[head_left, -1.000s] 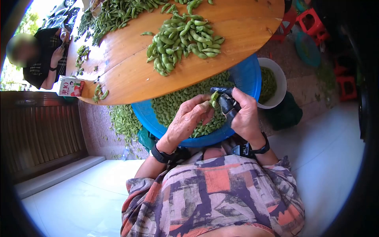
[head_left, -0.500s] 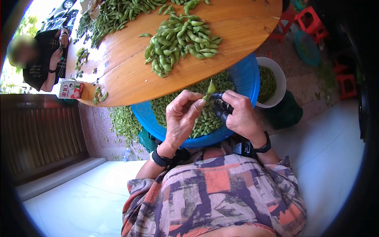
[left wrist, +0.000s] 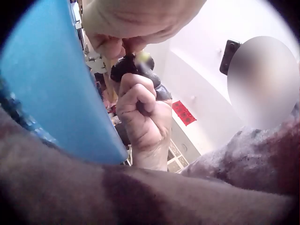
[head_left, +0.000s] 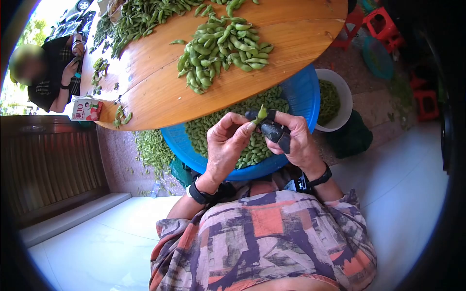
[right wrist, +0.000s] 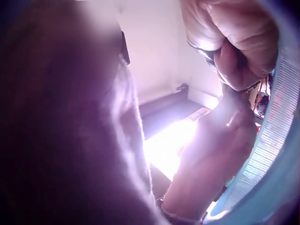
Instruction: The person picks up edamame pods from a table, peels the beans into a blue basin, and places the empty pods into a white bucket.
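In the head view my left hand [head_left: 223, 148] pinches a green soybean pod [head_left: 262, 114] between thumb and forefinger, its tip pointing up. Against the pod's other side, my right hand [head_left: 298, 140] grips with a thumb and forefinger wrapped in black covers [head_left: 274, 130]. Both hands are over a blue basin [head_left: 303, 89] holding many shelled green beans [head_left: 206, 128]. The left wrist view shows the right hand [left wrist: 145, 117] with its other fingers curled, below the left hand [left wrist: 140, 21]. Fingertips of both hands meet in the right wrist view, where the pod is hidden.
A wooden table [head_left: 150, 92] carries a heap of pods [head_left: 223, 51] and a bigger pile [head_left: 141, 24] behind. Right of the basin stand a white bucket [head_left: 343, 104] and red stools [head_left: 383, 29]. Empty-looking pods [head_left: 155, 150] litter the floor left. Another person [head_left: 56, 72] sits across.
The right hand's black-covered fingers first drew back from the pod, then closed in on it again. The left hand turned the pod more upright and kept its pinch.
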Motion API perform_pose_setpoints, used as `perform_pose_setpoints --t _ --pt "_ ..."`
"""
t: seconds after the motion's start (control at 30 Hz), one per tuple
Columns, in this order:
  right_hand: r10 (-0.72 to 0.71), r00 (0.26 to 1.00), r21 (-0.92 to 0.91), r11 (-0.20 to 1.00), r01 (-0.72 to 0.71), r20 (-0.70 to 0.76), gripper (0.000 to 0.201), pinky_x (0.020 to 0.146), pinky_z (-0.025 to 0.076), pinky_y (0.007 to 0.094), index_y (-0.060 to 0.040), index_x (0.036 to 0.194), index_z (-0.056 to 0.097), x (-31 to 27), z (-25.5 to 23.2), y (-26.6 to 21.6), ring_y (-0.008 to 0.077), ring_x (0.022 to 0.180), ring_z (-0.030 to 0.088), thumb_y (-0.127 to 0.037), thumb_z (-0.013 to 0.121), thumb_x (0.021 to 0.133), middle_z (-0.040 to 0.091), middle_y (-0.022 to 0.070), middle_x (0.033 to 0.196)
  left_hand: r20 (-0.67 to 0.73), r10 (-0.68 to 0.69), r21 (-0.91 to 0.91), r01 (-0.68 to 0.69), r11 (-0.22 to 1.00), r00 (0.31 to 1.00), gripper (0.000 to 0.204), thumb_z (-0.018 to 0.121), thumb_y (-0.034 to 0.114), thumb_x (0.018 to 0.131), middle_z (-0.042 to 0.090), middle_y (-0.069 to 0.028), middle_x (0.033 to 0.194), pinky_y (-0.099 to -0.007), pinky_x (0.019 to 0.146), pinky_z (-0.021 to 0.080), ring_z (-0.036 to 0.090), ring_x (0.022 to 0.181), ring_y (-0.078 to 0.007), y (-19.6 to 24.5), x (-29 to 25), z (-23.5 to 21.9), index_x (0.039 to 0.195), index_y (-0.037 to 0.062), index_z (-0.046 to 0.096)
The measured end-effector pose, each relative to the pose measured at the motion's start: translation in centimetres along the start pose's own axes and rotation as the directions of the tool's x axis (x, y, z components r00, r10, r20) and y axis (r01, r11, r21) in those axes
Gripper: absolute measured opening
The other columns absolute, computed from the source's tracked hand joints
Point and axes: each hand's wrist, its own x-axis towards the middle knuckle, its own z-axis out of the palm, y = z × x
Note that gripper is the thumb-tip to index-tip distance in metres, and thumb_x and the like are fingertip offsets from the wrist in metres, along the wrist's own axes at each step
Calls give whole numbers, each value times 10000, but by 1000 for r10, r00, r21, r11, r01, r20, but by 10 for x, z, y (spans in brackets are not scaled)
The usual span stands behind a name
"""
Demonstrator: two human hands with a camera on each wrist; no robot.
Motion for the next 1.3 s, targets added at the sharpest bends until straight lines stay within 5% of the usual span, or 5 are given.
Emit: perform_pose_setpoints --t 0.4,0.53,0.63,0.97,1.3 --pt "59 998 -151 987 -57 11 206 484 377 210 -6 919 634 -1 -6 1 24 556 481 -83 444 921 540 -26 620 359 -389 -400 516 757 849 142 667 172 927 584 -5 744 -209 438 290 429 495 -80 4 3 -14 911 58 584" --pt "108 992 -369 921 -124 -63 129 502 398 221 -31 812 606 -2 2 -3 25 580 502 -66 501 878 554 -32 622 115 -151 236 120 964 982 239 746 80 847 637 -45 771 -250 529 451 589 607 -156 7 1 -17 1010 0 590" --pt "25 998 -459 887 -48 -56 57 557 418 272 6 818 586 0 3 -6 92 624 529 -9 531 822 546 48 662 325 358 658 -481 580 876 248 644 17 894 626 -87 713 -270 543 481 589 546 -140 3 2 -17 1131 -19 581" --pt "-376 926 -751 619 230 -26 126 626 450 386 33 903 594 3 22 4 390 714 550 64 555 787 554 189 794 219 246 635 -330 698 944 337 500 -78 842 556 -201 848 -394 651 492 584 683 -348 0 -2 -7 1178 -55 519" --pt "-470 802 -799 601 -15 -368 55 582 399 395 14 789 462 -7 -39 -12 368 596 444 15 508 758 457 183 681 331 21 582 -222 782 943 386 533 -67 866 705 -89 792 -287 759 544 693 785 -145 47 9 -15 1241 9 583"
